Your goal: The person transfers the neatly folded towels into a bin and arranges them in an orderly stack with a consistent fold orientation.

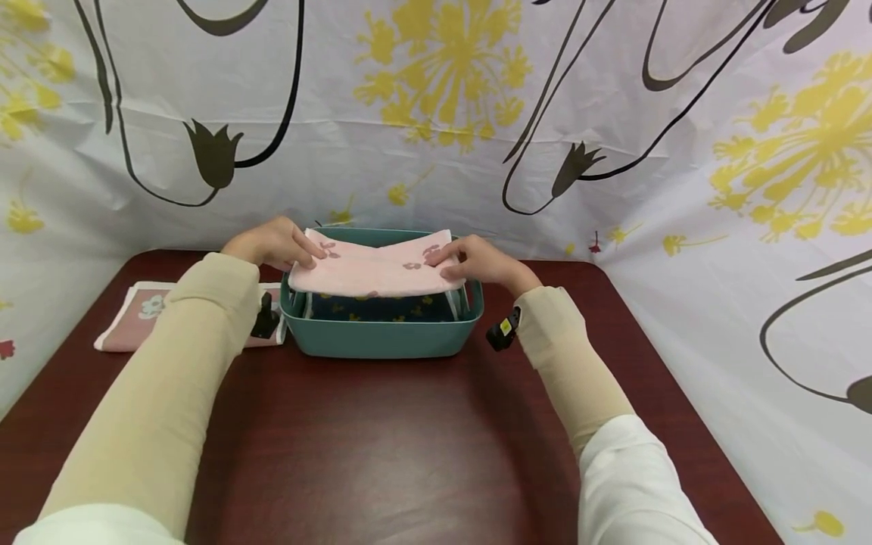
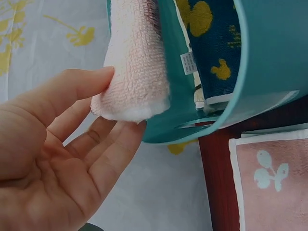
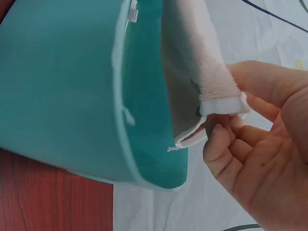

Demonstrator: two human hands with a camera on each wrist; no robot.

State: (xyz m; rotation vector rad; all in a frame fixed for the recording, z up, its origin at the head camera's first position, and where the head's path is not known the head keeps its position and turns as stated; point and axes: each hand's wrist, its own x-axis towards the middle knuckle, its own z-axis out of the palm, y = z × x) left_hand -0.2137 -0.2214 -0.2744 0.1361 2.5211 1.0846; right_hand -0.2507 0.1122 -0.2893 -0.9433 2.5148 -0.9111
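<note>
A folded pale pink towel (image 1: 376,269) with darker pink motifs is held above a teal basket (image 1: 381,339). My left hand (image 1: 275,244) pinches the towel's left end, thumb on top and fingers beneath, as the left wrist view shows. At the other end, my right hand (image 1: 482,261) pinches the towel between thumb and fingers. In the right wrist view that end, with a white edge, hangs beside the basket's rim. Inside the basket lies a dark blue towel (image 2: 214,53) with yellow motifs and a white label, partly covered from above by the pink one.
A darker pink towel (image 1: 129,325) with pale flower motifs lies flat on the dark red table (image 1: 381,431), left of the basket. Behind the table hangs a white cloth (image 1: 320,151) printed with yellow and dark plants.
</note>
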